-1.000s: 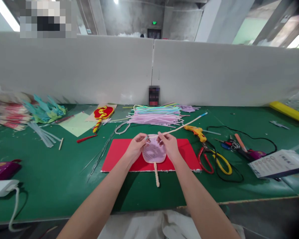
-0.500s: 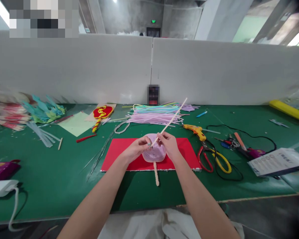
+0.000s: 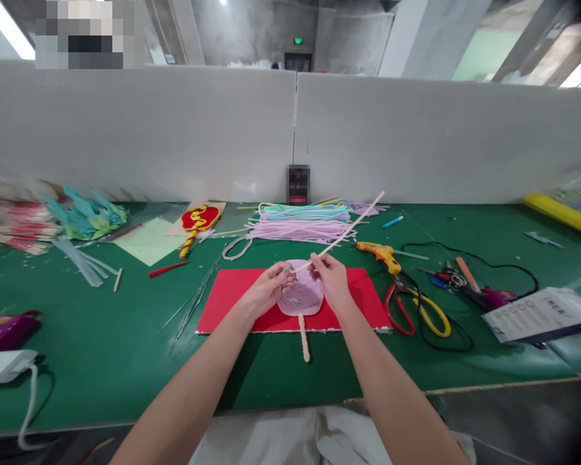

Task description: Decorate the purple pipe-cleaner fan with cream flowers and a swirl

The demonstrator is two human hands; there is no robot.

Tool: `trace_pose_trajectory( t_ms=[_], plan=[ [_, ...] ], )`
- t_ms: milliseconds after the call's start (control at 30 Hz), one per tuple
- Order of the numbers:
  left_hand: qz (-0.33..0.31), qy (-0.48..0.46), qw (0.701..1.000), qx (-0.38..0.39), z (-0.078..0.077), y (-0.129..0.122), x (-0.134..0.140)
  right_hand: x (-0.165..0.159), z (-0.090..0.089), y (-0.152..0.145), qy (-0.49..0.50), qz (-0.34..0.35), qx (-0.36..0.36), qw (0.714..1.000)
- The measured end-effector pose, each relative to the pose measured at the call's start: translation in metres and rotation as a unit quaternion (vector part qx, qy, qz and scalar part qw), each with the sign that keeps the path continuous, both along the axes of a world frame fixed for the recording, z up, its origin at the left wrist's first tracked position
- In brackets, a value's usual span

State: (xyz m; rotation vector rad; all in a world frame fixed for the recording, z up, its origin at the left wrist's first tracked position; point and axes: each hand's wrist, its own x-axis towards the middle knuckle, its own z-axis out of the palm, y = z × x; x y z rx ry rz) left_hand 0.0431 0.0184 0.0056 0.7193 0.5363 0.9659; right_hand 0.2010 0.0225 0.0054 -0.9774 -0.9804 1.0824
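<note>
A pale cream pipe cleaner (image 3: 351,227) runs between my hands, its long free end slanting up to the right. My left hand (image 3: 270,285) pinches its lower end, and my right hand (image 3: 330,276) grips it a little farther along. Just beneath them lies a lilac fan shape (image 3: 301,298) with a pale edge and a cream wrapped handle (image 3: 304,339). The fan rests on a red board (image 3: 363,300), the handle reaching past its front edge onto the green table. My fingers hide part of the fan's top.
Lilac and mint pipe cleaners (image 3: 300,226) lie behind the board. To the right are a yellow glue gun (image 3: 380,255), red-and-yellow pliers (image 3: 401,310), a black cord and a white packet (image 3: 537,315). At left are a red-and-yellow fan (image 3: 199,219), wires (image 3: 196,303) and a pale green sheet (image 3: 148,242).
The pipe cleaner's free end has swung right and tilted lower. My right hand has shifted slightly right; the left still pinches the other end. The fan stays on the board.
</note>
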Motion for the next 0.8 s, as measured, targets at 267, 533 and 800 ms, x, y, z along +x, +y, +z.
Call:
trace_pose_trajectory(
  t_ms=[267,533,800],
  plan=[
    [-0.008,-0.017,1.000,-0.018,0.001,-0.003,0.002,-0.002,0.000,0.000,-0.002,0.006,-0.001,1.000],
    [-0.082,0.002,0.997,-0.005,-0.002,-0.002,-0.003,0.001,0.001,-0.001,-0.015,0.018,0.005,1.000],
    [-0.131,0.040,0.990,-0.017,0.002,0.000,-0.009,0.001,0.002,-0.002,-0.037,0.030,0.007,0.999]
  ],
)
